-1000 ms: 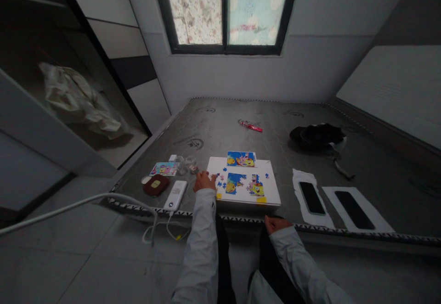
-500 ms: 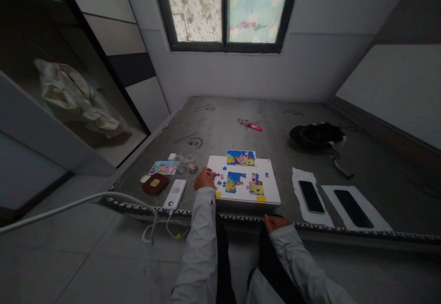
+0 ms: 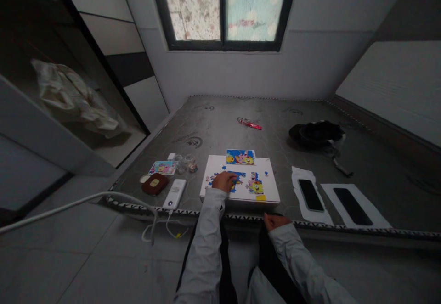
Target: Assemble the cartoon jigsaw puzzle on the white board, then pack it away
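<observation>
A white board (image 3: 267, 189) lies on the grey mattress (image 3: 241, 134) and carries a partly joined blue and yellow cartoon jigsaw (image 3: 253, 185) with loose pieces around it. A printed reference picture (image 3: 240, 156) lies at the board's far edge. My left hand (image 3: 223, 181) rests on the board over the left cluster of pieces, fingers curled down; what they hold is hidden. My right hand (image 3: 274, 222) sits closed at the mattress's near edge, just below the board, with nothing seen in it.
Left of the board lie a white power bank (image 3: 175, 193) with a cable, a brown case (image 3: 155, 184), a colourful card (image 3: 162, 167) and small clear cups (image 3: 190, 162). Two phones (image 3: 310, 194) (image 3: 351, 199) lie on white paper at right. A black garment (image 3: 317, 133) and a red wrapper (image 3: 250, 123) lie farther back.
My left hand has moved right, from the board's left edge onto the puzzle pieces. The right hand has stayed put.
</observation>
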The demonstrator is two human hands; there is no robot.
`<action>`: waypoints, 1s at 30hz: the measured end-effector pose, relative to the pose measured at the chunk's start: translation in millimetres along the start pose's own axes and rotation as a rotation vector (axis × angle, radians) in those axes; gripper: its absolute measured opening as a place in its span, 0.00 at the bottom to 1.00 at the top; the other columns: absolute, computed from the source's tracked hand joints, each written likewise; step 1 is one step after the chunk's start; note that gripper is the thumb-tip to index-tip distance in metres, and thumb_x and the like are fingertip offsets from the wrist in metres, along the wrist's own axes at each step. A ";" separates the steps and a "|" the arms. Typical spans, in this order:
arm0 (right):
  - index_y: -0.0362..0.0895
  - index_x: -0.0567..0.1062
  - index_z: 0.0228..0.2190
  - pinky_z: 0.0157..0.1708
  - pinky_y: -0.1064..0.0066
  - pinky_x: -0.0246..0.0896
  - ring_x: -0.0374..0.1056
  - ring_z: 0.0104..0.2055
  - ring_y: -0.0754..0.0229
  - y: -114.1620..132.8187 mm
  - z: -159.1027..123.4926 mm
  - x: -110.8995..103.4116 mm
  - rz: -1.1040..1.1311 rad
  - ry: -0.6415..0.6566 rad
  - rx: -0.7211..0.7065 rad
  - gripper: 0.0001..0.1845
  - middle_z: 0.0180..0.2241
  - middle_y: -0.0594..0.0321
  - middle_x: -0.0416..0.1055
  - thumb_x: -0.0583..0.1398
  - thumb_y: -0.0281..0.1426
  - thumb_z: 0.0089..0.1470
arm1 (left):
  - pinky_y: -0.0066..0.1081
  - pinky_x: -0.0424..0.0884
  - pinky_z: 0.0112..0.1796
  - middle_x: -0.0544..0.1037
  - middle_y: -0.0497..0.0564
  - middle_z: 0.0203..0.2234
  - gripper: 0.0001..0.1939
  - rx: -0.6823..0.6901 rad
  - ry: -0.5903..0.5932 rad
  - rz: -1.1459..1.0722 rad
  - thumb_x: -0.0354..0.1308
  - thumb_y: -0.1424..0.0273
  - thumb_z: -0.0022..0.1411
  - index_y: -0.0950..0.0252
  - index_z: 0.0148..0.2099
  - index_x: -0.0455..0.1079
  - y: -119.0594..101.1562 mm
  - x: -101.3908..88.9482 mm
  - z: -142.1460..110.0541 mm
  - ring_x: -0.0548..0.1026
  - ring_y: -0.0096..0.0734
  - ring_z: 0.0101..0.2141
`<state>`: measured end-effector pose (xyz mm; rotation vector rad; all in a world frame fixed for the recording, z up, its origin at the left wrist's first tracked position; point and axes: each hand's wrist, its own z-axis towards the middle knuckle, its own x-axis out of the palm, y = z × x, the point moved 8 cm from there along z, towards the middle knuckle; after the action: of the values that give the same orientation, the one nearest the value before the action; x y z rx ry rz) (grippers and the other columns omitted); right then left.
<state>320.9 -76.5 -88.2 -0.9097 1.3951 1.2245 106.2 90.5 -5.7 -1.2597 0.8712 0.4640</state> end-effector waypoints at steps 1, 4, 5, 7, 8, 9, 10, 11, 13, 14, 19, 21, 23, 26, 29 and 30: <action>0.47 0.76 0.17 0.24 0.68 0.39 0.62 0.21 0.62 -0.4 0.0 0.2 -0.001 0.003 0.006 0.29 0.19 0.61 0.72 0.48 0.43 0.61 | 0.27 0.69 0.47 0.80 0.50 0.40 0.11 0.024 0.036 0.025 0.58 0.69 0.62 0.58 0.45 0.79 -1.8 6.0 0.7 0.76 0.30 0.43; 0.47 0.76 0.17 0.24 0.69 0.39 0.63 0.22 0.63 -1.4 0.3 0.9 0.008 0.009 0.019 0.29 0.19 0.61 0.72 0.48 0.43 0.61 | 0.28 0.69 0.47 0.80 0.50 0.42 0.14 0.013 0.094 0.030 0.58 0.71 0.61 0.57 0.48 0.78 0.9 17.9 1.4 0.76 0.31 0.43; 0.47 0.76 0.17 0.24 0.69 0.39 0.63 0.22 0.63 -1.5 0.4 1.2 0.012 0.011 0.019 0.29 0.19 0.61 0.73 0.48 0.43 0.61 | 0.28 0.70 0.46 0.81 0.50 0.40 0.14 -0.013 0.089 0.014 0.59 0.70 0.61 0.57 0.49 0.77 3.4 19.1 1.3 0.77 0.31 0.42; 0.46 0.77 0.17 0.24 0.69 0.39 0.63 0.22 0.63 -1.8 0.8 1.6 0.016 0.014 0.020 0.28 0.20 0.61 0.73 0.49 0.43 0.61 | 0.29 0.70 0.43 0.82 0.49 0.36 0.12 -0.068 0.056 -0.022 0.61 0.66 0.59 0.57 0.46 0.78 7.8 18.4 0.2 0.77 0.31 0.39; 0.46 0.76 0.17 0.24 0.69 0.39 0.63 0.22 0.63 -2.2 0.9 1.8 0.016 0.017 0.023 0.28 0.20 0.61 0.73 0.49 0.43 0.61 | 0.28 0.70 0.42 0.82 0.48 0.34 0.11 -0.089 0.032 -0.040 0.62 0.65 0.58 0.57 0.43 0.79 9.2 17.0 -0.5 0.78 0.31 0.38; 0.46 0.76 0.17 0.24 0.69 0.38 0.63 0.22 0.63 -2.4 1.0 2.0 0.015 0.021 0.025 0.28 0.20 0.61 0.73 0.49 0.43 0.61 | 0.28 0.70 0.41 0.82 0.48 0.33 0.09 -0.104 0.008 -0.054 0.63 0.64 0.57 0.58 0.40 0.79 9.8 15.1 -1.3 0.78 0.30 0.37; 0.46 0.76 0.17 0.24 0.69 0.38 0.63 0.22 0.63 -2.5 1.0 2.1 0.015 0.024 0.027 0.28 0.20 0.62 0.73 0.49 0.43 0.61 | 0.28 0.70 0.40 0.82 0.48 0.32 0.09 -0.114 -0.014 -0.066 0.63 0.63 0.56 0.59 0.38 0.80 10.0 13.3 -2.1 0.78 0.30 0.36; 0.46 0.75 0.17 0.24 0.69 0.38 0.63 0.22 0.63 -2.5 1.0 2.0 0.017 0.026 0.028 0.28 0.20 0.62 0.73 0.49 0.43 0.61 | 0.28 0.70 0.40 0.82 0.48 0.32 0.09 -0.122 -0.027 -0.076 0.63 0.62 0.56 0.59 0.37 0.80 10.0 11.8 -2.7 0.78 0.30 0.36; 0.46 0.75 0.17 0.24 0.70 0.39 0.63 0.22 0.63 -2.3 0.9 1.2 0.022 0.027 0.030 0.27 0.20 0.62 0.73 0.50 0.42 0.61 | 0.27 0.70 0.39 0.83 0.48 0.32 0.09 -0.144 -0.028 -0.080 0.62 0.62 0.56 0.59 0.37 0.80 10.4 10.8 -3.4 0.78 0.30 0.36; 0.46 0.76 0.17 0.24 0.70 0.39 0.63 0.22 0.63 -2.0 0.9 0.7 0.024 0.028 0.031 0.27 0.20 0.62 0.73 0.50 0.42 0.61 | 0.27 0.69 0.40 0.83 0.49 0.33 0.10 -0.156 -0.015 -0.073 0.62 0.62 0.57 0.59 0.38 0.80 10.7 11.5 -3.4 0.78 0.30 0.37; 0.47 0.77 0.18 0.24 0.69 0.40 0.64 0.23 0.62 0.1 0.9 -1.3 0.025 0.038 0.021 0.27 0.20 0.61 0.74 0.49 0.41 0.61 | 0.28 0.69 0.39 0.83 0.50 0.35 0.12 -0.215 0.049 -0.004 0.58 0.63 0.60 0.60 0.41 0.80 15.2 17.2 -2.6 0.78 0.32 0.39; 0.48 0.77 0.18 0.24 0.69 0.40 0.64 0.23 0.62 0.4 1.0 -1.7 0.020 0.039 0.022 0.27 0.21 0.61 0.74 0.50 0.41 0.61 | 0.27 0.69 0.39 0.83 0.49 0.34 0.12 -0.210 0.051 0.002 0.57 0.64 0.60 0.60 0.41 0.80 15.8 16.9 -2.8 0.78 0.32 0.38; 0.48 0.77 0.18 0.24 0.69 0.39 0.64 0.23 0.63 -0.1 1.0 -1.4 0.013 0.039 0.029 0.26 0.21 0.61 0.74 0.50 0.41 0.61 | 0.27 0.69 0.40 0.83 0.49 0.35 0.11 -0.192 0.039 0.007 0.57 0.64 0.61 0.59 0.40 0.80 15.9 13.2 -3.8 0.78 0.31 0.38; 0.47 0.77 0.18 0.24 0.69 0.39 0.63 0.23 0.63 -1.2 1.1 0.2 0.013 0.039 0.036 0.27 0.21 0.61 0.74 0.49 0.42 0.61 | 0.28 0.69 0.42 0.82 0.49 0.38 0.11 -0.149 -0.008 0.039 0.56 0.64 0.61 0.58 0.41 0.79 16.1 1.8 -6.0 0.77 0.33 0.41; 0.47 0.77 0.18 0.24 0.69 0.39 0.63 0.23 0.63 -2.3 1.5 3.3 0.017 0.051 0.032 0.27 0.21 0.61 0.74 0.49 0.42 0.62 | 0.29 0.69 0.43 0.81 0.48 0.38 0.10 -0.081 0.030 0.088 0.59 0.62 0.59 0.56 0.40 0.79 14.1 -0.6 -7.4 0.76 0.34 0.41; 0.47 0.77 0.18 0.24 0.69 0.39 0.63 0.23 0.63 -2.5 1.6 4.3 0.014 0.054 0.030 0.27 0.21 0.61 0.74 0.49 0.42 0.62 | 0.29 0.69 0.43 0.81 0.48 0.38 0.10 -0.058 0.057 0.103 0.61 0.61 0.57 0.56 0.40 0.79 12.9 1.5 -7.7 0.76 0.34 0.41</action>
<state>322.9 -75.1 -92.8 -0.9194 1.4619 1.1941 95.3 86.5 -15.4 -1.2902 0.9799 0.5405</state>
